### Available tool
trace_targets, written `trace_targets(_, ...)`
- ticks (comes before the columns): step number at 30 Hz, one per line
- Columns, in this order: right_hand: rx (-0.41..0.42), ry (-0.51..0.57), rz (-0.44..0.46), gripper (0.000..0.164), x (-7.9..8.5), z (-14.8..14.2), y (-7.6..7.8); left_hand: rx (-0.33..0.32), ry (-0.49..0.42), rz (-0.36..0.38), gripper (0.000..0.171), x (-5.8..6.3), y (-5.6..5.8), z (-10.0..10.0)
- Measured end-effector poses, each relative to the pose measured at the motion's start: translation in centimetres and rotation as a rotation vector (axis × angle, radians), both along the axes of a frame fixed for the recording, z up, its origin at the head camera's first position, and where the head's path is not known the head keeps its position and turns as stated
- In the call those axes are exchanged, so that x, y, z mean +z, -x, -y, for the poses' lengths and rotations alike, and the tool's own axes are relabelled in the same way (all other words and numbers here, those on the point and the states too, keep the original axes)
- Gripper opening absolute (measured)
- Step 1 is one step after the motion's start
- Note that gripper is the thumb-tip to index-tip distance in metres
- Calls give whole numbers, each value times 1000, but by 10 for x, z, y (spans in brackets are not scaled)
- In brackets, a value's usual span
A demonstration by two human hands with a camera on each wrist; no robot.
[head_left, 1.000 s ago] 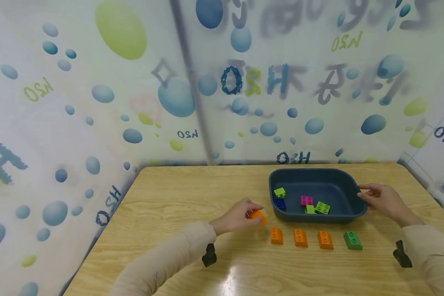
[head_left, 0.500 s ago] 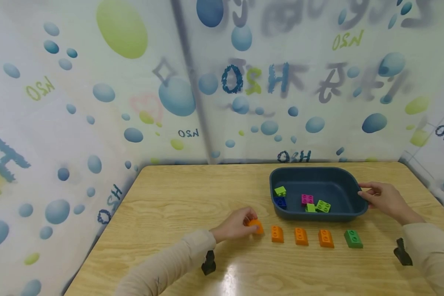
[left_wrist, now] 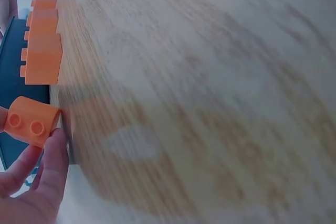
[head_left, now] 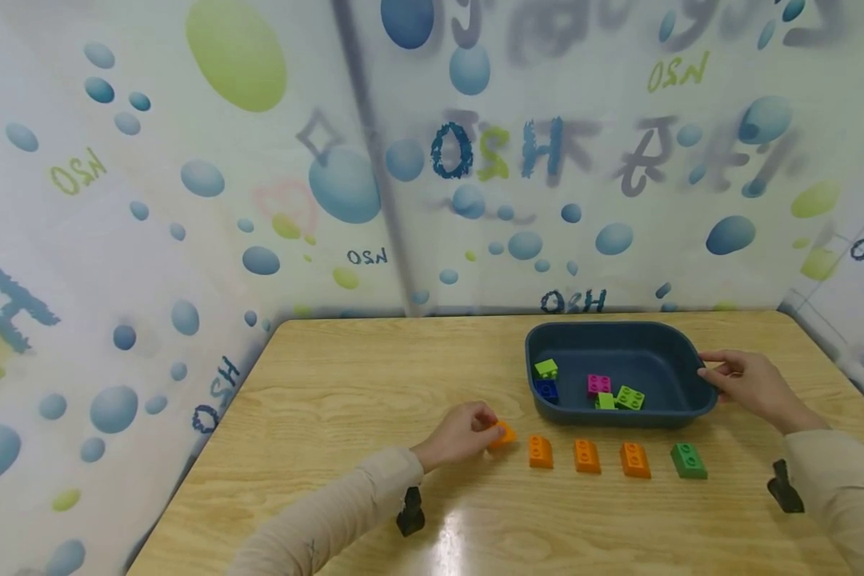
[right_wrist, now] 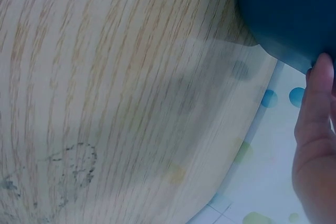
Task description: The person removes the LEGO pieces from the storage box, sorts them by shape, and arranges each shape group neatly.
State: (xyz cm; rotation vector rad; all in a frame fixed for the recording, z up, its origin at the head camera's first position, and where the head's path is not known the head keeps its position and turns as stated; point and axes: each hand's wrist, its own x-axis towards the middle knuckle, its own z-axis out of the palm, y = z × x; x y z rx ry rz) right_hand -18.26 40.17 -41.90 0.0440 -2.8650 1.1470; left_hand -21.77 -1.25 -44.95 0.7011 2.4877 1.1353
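Observation:
My left hand [head_left: 461, 436] pinches an orange toy building block [left_wrist: 32, 121] between thumb and fingers. In the left wrist view the block is tilted, its two round studs facing the camera. It sits just left of a row of blocks: a first orange block [head_left: 540, 452], a second orange block [head_left: 586, 456], a third orange block [head_left: 636, 460] and a green block [head_left: 688, 461]. Behind the row stands a dark blue plastic bin [head_left: 619, 417]. My right hand [head_left: 756, 390] grips the bin's right end by the rim; in the right wrist view most of that hand is cut off.
Inside the bin lie a magenta block [head_left: 599, 385], a dark blue block [head_left: 546, 390] and several lime blocks [head_left: 630, 398]. All stand on a wooden table [head_left: 374, 376] with a patterned wall covering [head_left: 418, 240] behind it.
My left hand has come down toward the front with the orange block, to the left end of the row, and the block has turned in the fingers. The right hand stays on the bin.

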Motion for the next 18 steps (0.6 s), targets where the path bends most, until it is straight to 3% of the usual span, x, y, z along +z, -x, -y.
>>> trace_targets(6,-6,5,11,46,0,0,0,6,-18,23,21,-4,0,1)
trace_targets(18,-9,-3,7,49,2,1,0,-1,-20,-34,24,-10,-4,6)
